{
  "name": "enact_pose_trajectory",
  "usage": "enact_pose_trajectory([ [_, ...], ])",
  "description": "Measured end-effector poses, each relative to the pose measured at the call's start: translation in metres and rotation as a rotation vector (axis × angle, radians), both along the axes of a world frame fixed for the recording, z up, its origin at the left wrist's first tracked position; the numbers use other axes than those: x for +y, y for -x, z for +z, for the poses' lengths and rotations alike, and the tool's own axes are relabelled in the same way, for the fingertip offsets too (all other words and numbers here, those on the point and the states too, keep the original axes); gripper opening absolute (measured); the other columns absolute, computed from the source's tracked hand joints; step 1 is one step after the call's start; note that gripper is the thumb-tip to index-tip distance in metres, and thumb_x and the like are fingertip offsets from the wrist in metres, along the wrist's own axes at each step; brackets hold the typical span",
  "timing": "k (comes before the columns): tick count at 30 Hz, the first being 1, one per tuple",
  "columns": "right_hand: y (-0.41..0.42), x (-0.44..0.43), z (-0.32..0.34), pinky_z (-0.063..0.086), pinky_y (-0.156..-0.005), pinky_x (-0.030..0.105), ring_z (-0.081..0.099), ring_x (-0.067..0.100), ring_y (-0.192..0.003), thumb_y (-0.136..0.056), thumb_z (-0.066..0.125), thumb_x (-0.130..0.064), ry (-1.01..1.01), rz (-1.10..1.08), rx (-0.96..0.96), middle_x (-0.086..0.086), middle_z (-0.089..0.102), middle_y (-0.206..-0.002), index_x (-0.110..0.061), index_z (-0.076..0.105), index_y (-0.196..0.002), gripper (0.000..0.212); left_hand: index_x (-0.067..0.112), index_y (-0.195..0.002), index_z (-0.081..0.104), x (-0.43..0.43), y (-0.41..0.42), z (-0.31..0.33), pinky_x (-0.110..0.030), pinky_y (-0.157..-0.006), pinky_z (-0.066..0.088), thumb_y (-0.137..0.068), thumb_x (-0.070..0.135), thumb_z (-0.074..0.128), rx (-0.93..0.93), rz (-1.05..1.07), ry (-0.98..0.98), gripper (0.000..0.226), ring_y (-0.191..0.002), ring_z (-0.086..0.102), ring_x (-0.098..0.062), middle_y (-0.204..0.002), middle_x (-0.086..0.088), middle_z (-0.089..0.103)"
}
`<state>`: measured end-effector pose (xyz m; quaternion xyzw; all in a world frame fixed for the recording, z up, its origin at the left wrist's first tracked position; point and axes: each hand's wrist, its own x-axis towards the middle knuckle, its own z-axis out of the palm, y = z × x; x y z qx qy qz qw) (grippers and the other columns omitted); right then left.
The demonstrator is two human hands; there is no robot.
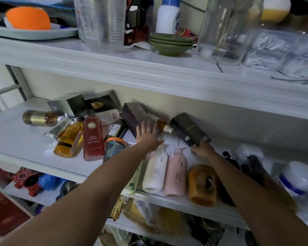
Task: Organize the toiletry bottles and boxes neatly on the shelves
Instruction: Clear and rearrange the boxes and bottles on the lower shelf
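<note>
Head camera looks down at a white middle shelf (pixel 16 139) cluttered with toiletries. The left hand (pixel 147 137) reaches in, its grip spread wide with straight fingers, fingertips touching the lower face of a dark purple box (pixel 135 118) that leans tilted against the back wall. The right hand (pixel 203 150) meets the near end of a black box (pixel 189 129), which lies slanted just right of the purple one; its fingers bend downward, but motion blur makes it impossible to tell whether the grip pinches the box. Between the forearms, a white pump bottle (pixel 156 172), a pink pump bottle (pixel 176 174) and an orange-brown bottle (pixel 203 185) lie side by side at the shelf's front edge. Left of the hands, a red bottle (pixel 93 139), an amber bottle (pixel 69 141) and a gold-capped bottle (pixel 41 118) lie on their sides, near an orange-lidded jar (pixel 114 148). On the shelf above sit stacked green bowls (pixel 171 44).
</note>
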<state>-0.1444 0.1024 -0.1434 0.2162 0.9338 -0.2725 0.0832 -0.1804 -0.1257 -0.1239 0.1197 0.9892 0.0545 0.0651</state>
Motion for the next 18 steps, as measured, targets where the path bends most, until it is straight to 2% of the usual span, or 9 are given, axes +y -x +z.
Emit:
enact_pose_trajectory([
  [2,0.007,0.003,-0.002,0.043,-0.094,0.036,0.047,0.032,-0.118,-0.085,0.061,-0.030,0.050,-0.015,0.028,0.019,0.048,-0.130,-0.003,0.036,-0.136,0.064,0.020,-0.151,-0.009,0.011,0.006,-0.001,-0.051,-0.115,-0.008,-0.096,0.059,0.029,0.007,-0.010,0.010,0.078,-0.144,-0.019,-0.033,-0.158,-0.011,-0.014],
  [3,0.011,0.004,-0.005,0.046,-0.085,0.034,0.051,0.030,-0.109,-0.084,0.062,-0.026,0.121,-0.042,0.051,0.017,0.052,-0.121,-0.002,0.040,-0.131,0.058,0.020,-0.151,-0.010,0.017,0.010,-0.001,-0.051,-0.115,-0.008,-0.096,0.059,0.029,0.009,-0.011,0.015,0.078,-0.144,-0.019,-0.033,-0.159,-0.011,-0.013],
  [5,0.018,0.008,-0.010,0.042,-0.066,0.027,0.051,0.025,-0.094,-0.084,0.061,-0.014,0.300,-0.121,0.081,0.011,0.054,-0.098,0.002,0.046,-0.126,0.048,0.018,-0.151,-0.010,0.028,0.018,-0.002,-0.052,-0.115,-0.008,-0.096,0.058,0.030,0.006,-0.011,0.010,0.079,-0.144,-0.019,-0.033,-0.159,-0.011,-0.011],
  [8,0.025,0.012,-0.016,0.039,-0.067,0.026,0.048,0.023,-0.090,-0.083,0.058,-0.004,0.415,-0.188,0.094,0.008,0.052,-0.087,0.006,0.048,-0.124,0.043,0.018,-0.151,-0.010,0.043,0.028,-0.002,-0.051,-0.115,-0.009,-0.095,0.056,0.034,-0.020,-0.019,-0.029,0.081,-0.144,-0.020,-0.032,-0.159,-0.009,-0.013],
  [10,0.026,0.015,-0.017,0.038,-0.072,0.028,0.048,0.022,-0.084,-0.084,0.057,-0.006,0.455,-0.227,0.092,0.006,0.049,-0.079,-0.001,0.053,-0.112,0.029,0.019,-0.151,-0.010,0.056,0.034,-0.002,-0.050,-0.115,-0.008,-0.094,0.056,0.039,-0.076,-0.010,-0.119,0.084,-0.144,-0.020,-0.031,-0.159,-0.008,-0.016],
  [12,0.027,0.016,-0.019,0.039,-0.069,0.030,0.048,0.020,-0.079,-0.085,0.057,-0.008,0.557,-0.279,0.050,0.007,0.049,-0.080,-0.005,0.052,-0.097,0.013,0.019,-0.151,-0.010,0.069,0.039,-0.004,-0.048,-0.116,-0.004,-0.093,0.057,0.042,-0.134,-0.004,-0.205,0.087,-0.145,-0.018,-0.029,-0.159,-0.008,-0.016],
  [13,0.028,0.017,-0.020,0.040,-0.066,0.030,0.049,0.021,-0.080,-0.085,0.057,-0.009,0.610,-0.306,0.036,0.009,0.052,-0.085,-0.005,0.053,-0.096,0.013,0.019,-0.151,-0.011,0.074,0.041,-0.006,-0.047,-0.117,-0.003,-0.092,0.057,0.043,-0.157,-0.003,-0.223,0.088,-0.145,-0.017,-0.029,-0.159,-0.008,-0.015],
  [15,0.030,0.018,-0.022,0.042,-0.063,0.029,0.051,0.023,-0.085,-0.085,0.058,-0.012,0.665,-0.333,0.033,0.014,0.054,-0.099,-0.003,0.054,-0.106,0.024,0.019,-0.151,-0.012,0.082,0.043,-0.011,-0.047,-0.117,-0.002,-0.091,0.058,0.044,-0.191,0.000,-0.232,0.090,-0.145,-0.015,-0.029,-0.159,-0.008,-0.014],
  [18,0.031,0.021,-0.024,0.044,-0.061,0.028,0.054,0.027,-0.095,-0.085,0.059,-0.013,0.725,-0.379,0.036,0.017,0.054,-0.109,0.002,0.052,-0.117,0.036,0.019,-0.151,-0.013,0.089,0.046,-0.014,-0.048,-0.116,-0.002,-0.091,0.056,0.047,-0.213,0.004,-0.248,0.092,-0.145,-0.016,-0.030,-0.159,-0.008,-0.015],
])
